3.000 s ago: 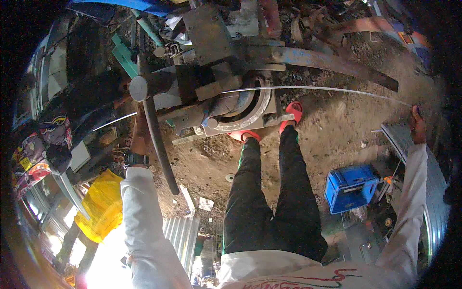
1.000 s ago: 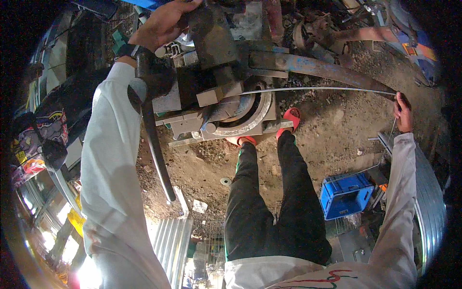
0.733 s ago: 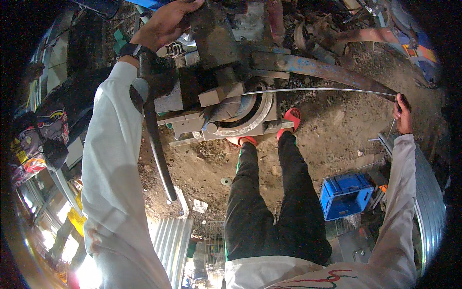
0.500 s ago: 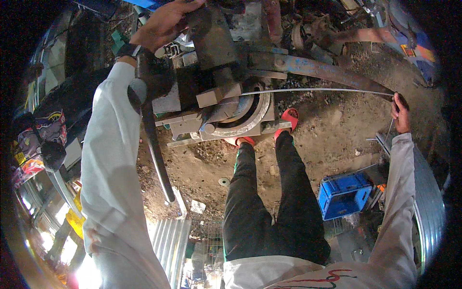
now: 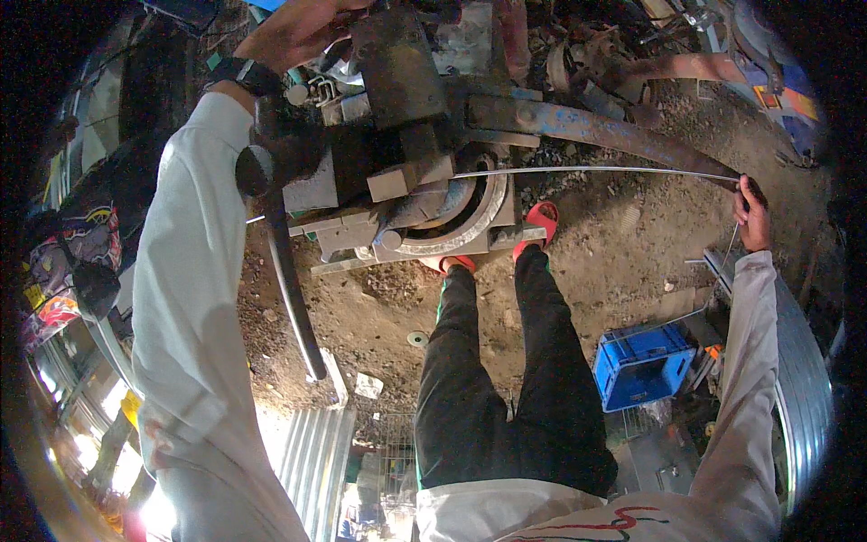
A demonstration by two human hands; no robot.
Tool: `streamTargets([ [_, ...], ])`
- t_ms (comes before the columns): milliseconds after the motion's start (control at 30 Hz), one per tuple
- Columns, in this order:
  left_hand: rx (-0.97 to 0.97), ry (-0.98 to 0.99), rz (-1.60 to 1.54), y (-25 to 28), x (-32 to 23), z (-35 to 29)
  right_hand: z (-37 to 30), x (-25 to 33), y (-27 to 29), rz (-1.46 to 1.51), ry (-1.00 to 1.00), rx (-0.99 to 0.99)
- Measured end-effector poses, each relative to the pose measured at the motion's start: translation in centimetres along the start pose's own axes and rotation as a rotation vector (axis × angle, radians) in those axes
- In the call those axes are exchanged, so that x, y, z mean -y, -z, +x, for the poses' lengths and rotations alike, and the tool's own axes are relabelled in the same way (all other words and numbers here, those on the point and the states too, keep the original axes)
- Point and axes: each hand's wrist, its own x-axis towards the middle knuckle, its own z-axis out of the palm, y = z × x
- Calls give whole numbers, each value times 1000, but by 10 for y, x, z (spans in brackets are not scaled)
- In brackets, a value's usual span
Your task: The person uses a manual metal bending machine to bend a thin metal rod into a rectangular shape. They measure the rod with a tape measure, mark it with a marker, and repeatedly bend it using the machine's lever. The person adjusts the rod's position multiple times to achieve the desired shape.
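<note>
My right hand (image 5: 751, 217) is closed on the far end of a thin metal rod (image 5: 587, 169), out at the right. The rod runs left, nearly level and slightly bowed, to the block on the front of a heavy, dark metal machine (image 5: 397, 77). Below that block sits a round, ring-shaped metal part (image 5: 492, 203). A thinner strand hangs down from my right hand. My left hand (image 5: 298, 36) is up at the top left beside the machine's upper column, its fingertips cut off by dark parts and the picture's edge. A dark watch (image 5: 248, 76) is on that wrist.
A long black bar (image 5: 293, 298) slants down beside my left sleeve. A rusty, blue-flecked beam (image 5: 596, 126) reaches right from the machine. A blue crate (image 5: 643, 366) stands on the dirt floor, right of my legs. Corrugated metal sheets (image 5: 312, 452) lie at lower left.
My left hand and forearm have shifted a little left and up, uncovering a short pale rod end beside the black bar. My right hand and the rod look almost unmoved.
</note>
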Motion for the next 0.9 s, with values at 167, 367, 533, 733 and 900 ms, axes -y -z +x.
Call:
streamTargets([
  [167, 24, -47, -5, 1, 2, 6, -3, 0, -2, -30, 39, 4],
  [367, 34, -36, 195, -12, -8, -1, -14, 1, -5, -65, 32, -35],
  [533, -3, -6, 186, -7, 0, -15, -6, 4, -9, -66, 39, -28],
  [733, 24, -20, 56, -13, 1, -15, -6, 1, -3, -43, 40, -19],
  [900, -18, -10, 79, -19, -2, -22, -4, 0, -5, -35, 33, -34],
])
